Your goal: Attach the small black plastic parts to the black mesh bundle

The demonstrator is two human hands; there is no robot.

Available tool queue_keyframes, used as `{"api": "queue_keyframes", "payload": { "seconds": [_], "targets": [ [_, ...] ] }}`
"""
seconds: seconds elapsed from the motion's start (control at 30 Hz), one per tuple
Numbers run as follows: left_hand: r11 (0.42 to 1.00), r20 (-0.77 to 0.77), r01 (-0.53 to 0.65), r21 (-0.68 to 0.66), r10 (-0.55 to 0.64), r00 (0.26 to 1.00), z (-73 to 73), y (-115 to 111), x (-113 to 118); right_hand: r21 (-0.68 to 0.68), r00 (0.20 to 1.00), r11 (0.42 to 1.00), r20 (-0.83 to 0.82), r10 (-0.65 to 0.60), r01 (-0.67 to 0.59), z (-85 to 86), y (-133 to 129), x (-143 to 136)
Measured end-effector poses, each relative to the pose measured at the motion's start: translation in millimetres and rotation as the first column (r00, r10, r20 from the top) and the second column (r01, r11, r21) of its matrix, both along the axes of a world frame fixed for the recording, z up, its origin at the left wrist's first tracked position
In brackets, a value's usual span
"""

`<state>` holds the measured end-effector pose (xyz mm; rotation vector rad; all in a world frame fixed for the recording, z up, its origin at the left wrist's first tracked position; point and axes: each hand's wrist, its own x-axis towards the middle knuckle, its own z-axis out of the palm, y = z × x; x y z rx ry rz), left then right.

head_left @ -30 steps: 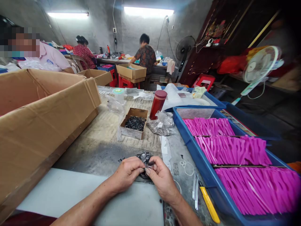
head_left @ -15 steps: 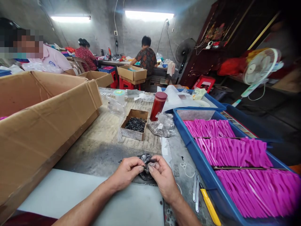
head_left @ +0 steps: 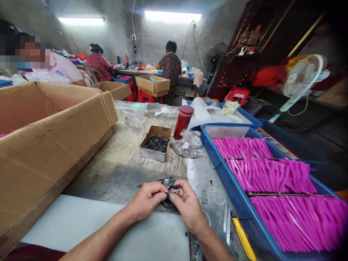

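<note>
Both hands meet over a dark, shiny bundle (head_left: 168, 182) near the table's front. My left hand (head_left: 150, 198) pinches something small between thumb and forefinger. My right hand (head_left: 185, 203) is closed the same way, its thumb and fingertips almost touching the left ones. What the fingertips hold is too small and dark to name. Beyond them sits a small cardboard box (head_left: 153, 155) of small black pieces, with a clear bag of small silvery pieces (head_left: 187, 146) to its right.
A large carton (head_left: 54, 141) stands at the left. A blue crate (head_left: 225, 174) of magenta strips fills the right, beside a yellow-handled tool (head_left: 243, 237) and metal blades (head_left: 227, 226). A dark red flask (head_left: 183, 121) stands behind the small box. Other people sit further back.
My right thumb and fingertips have shifted slightly left, closer to the left fingertips. Otherwise the hands stay over the same dark bundle.
</note>
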<state>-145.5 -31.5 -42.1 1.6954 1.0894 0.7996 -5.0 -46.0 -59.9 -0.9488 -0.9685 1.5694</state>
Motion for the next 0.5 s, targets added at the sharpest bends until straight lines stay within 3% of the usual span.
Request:
{"api": "queue_keyframes", "payload": {
  "seconds": [0.3, 0.5],
  "targets": [
    [0.999, -0.044, 0.009, 0.044, -0.007, 0.999, 0.4, -0.3, 1.2, 0.014, 0.998, 1.000, 0.059, -0.017, 0.016, -2.3, -0.8, 0.3],
    [1.000, -0.008, -0.010, -0.017, 0.010, 1.000, -0.4, 0.7, 0.8, -0.001, 1.000, 1.000, 0.022, -0.009, 0.009, 3.7, 0.3, -1.6]
  ]
}}
